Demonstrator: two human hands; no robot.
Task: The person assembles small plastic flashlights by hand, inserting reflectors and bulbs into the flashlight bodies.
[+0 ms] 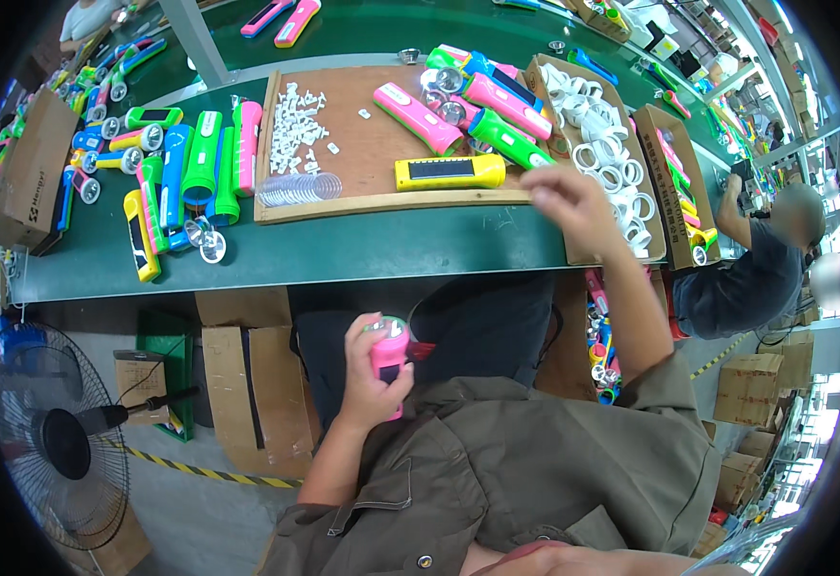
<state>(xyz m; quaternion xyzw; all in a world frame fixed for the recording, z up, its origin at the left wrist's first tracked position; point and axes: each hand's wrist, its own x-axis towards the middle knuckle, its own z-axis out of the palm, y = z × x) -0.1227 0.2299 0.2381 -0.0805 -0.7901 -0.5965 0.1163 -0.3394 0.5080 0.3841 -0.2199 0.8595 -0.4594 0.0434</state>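
Observation:
My left hand [368, 379] is wrapped round a pink flashlight [393, 348], held upright in front of my body below the table edge; its round top faces up. My right hand [573, 204] reaches over the front right of a wooden tray [362, 213], beside a carton of white plastic rings [621, 173]. Its fingers are loosely bent and apart, with nothing visible in them. Just past the fingertips lies the end of a green flashlight [511, 139]. To their left, a yellow flashlight with a dark panel [450, 173] lies on the tray. Pink flashlights [418, 119] lie behind it.
Small white parts [295, 130] and stacked clear discs [300, 189] occupy the tray's left side. Several flashlights [201, 158] and loose reflectors [212, 247] lie left of it. Another carton of flashlights [679, 182] stands far right, near a co-worker [751, 274]. A fan [62, 444] stands at lower left.

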